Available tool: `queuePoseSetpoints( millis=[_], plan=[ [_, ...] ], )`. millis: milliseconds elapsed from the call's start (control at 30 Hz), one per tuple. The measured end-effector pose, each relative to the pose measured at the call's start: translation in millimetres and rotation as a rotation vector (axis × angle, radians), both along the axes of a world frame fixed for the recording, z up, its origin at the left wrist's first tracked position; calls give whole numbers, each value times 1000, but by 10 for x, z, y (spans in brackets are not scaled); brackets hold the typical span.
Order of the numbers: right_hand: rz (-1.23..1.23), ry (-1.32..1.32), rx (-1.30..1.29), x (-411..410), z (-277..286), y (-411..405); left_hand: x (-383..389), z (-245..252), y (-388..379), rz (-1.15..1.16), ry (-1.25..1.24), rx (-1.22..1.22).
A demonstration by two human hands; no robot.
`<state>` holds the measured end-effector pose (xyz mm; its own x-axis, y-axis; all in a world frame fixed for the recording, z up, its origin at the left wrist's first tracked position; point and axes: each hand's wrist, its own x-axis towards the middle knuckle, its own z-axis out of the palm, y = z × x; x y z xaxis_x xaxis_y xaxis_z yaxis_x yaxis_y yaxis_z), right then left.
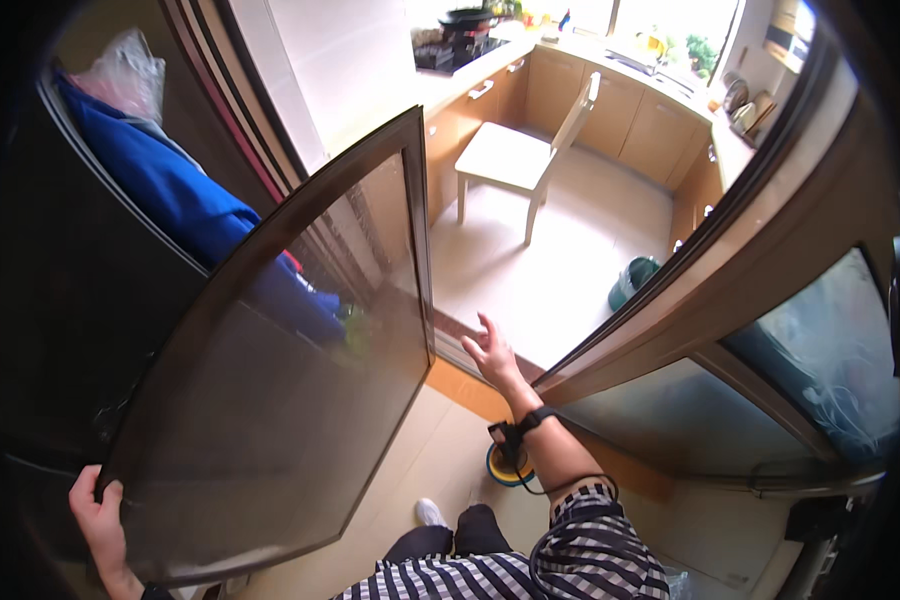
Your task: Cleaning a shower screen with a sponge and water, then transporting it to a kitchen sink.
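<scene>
My left hand grips the near edge of a large dark-framed see-through panel; whether it is glass or mesh I cannot tell. The panel leans across the left side, with its far corner by the kitchen doorway. My right hand is stretched out over the door threshold, fingers apart and holding nothing. A black strapped device with a cable sits on my right forearm. Through the panel, part of a blue cloth shows behind it.
Beyond the doorway stand a white chair and a green bin. Wooden cabinets line the kitchen. A sliding door with frosted glass is on the right. A round yellow-and-blue object lies below my right forearm.
</scene>
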<state>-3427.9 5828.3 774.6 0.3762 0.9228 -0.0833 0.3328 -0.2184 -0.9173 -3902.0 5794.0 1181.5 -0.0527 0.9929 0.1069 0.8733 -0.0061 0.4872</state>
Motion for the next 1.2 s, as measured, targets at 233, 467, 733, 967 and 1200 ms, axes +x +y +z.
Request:
queuePoseSetpoints(
  millis=[233, 467, 733, 967, 1200],
  plan=[
    [169, 305, 212, -29, 854, 1267, -345, 156, -125, 9, -114, 174],
    [67, 445, 345, 91, 849, 1558, -246, -42, -9, -16, -150, 112],
    [51, 313, 318, 1092, 952, 2108, 545, -313, 420, -25, -123, 97],
    [64, 254, 417, 2464, 1784, 2211, 1312, -574, 875, -57, -303, 188],
    [-75, 99, 487, 3470, 2295, 2229, 1962, -971, 1474, -209, -476, 212]
  ],
)
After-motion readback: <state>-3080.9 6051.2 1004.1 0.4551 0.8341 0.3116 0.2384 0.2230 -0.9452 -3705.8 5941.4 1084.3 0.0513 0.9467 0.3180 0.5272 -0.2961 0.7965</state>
